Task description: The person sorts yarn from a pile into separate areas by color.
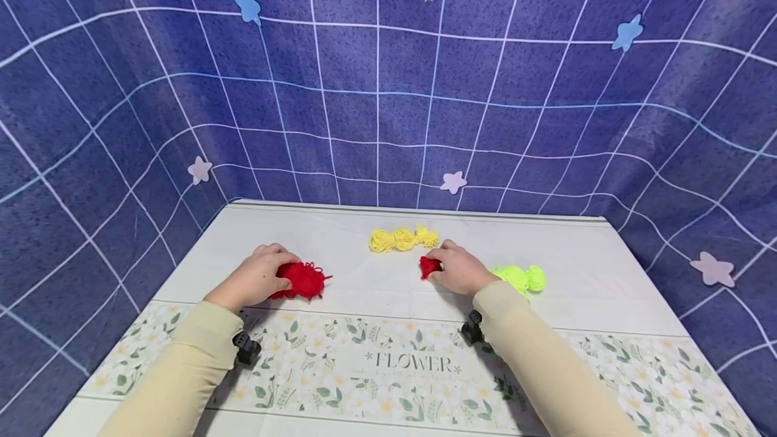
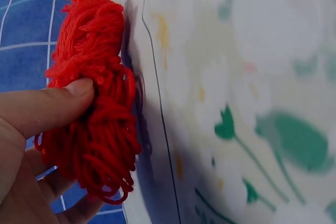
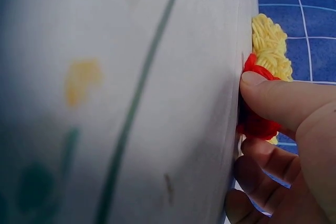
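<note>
My left hand grips a bundle of red yarn on the left of the table; in the left wrist view the thumb lies across the middle of this red yarn, with loops at its ends. Right of centre, my right hand pinches a smaller red yarn piece between thumb and fingers. That small red piece is partly hidden by the thumb in the right wrist view. Just beyond the right hand lies a yellow yarn bundle, tied into sections. Bright green yarn sits beside the right wrist, partly covered by the sleeve.
A white cloth with a flowered band and the word FLOWER covers the table. Blue curtain with white grid lines and stars hangs behind and at both sides. A small black device is strapped at each wrist.
</note>
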A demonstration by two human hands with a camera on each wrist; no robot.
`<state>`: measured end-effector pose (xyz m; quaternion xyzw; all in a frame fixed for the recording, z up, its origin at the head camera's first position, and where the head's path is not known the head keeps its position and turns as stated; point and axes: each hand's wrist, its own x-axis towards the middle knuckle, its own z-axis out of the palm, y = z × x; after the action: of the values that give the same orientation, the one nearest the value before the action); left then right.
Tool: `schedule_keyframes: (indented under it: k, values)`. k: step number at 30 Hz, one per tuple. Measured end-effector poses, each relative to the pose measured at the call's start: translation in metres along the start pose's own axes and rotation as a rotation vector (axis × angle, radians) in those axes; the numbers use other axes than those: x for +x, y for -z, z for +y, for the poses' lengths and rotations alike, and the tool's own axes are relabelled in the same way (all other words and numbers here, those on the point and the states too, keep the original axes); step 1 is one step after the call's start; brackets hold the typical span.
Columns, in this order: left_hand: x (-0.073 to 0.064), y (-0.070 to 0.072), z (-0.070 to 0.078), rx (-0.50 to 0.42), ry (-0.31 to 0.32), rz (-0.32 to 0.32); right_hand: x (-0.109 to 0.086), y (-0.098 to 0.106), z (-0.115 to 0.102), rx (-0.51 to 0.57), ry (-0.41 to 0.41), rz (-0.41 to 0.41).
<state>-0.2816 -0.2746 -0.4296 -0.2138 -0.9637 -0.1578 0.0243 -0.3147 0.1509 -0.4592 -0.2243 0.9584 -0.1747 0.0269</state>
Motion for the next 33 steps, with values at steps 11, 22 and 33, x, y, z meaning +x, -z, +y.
schedule_keyframes:
  k: [11,22,33]
  values:
    - [-0.001,0.002,-0.014,-0.007,0.055,-0.034,-0.002,0.004,0.001,0.014,-0.009,-0.017]
    - [-0.001,0.004,-0.016,-0.031,0.064,-0.062,0.016,-0.01,-0.049,0.087,0.131,-0.062]
    - [0.001,0.0,-0.018,-0.02,0.076,-0.044,0.055,-0.042,-0.126,0.113,0.165,-0.077]
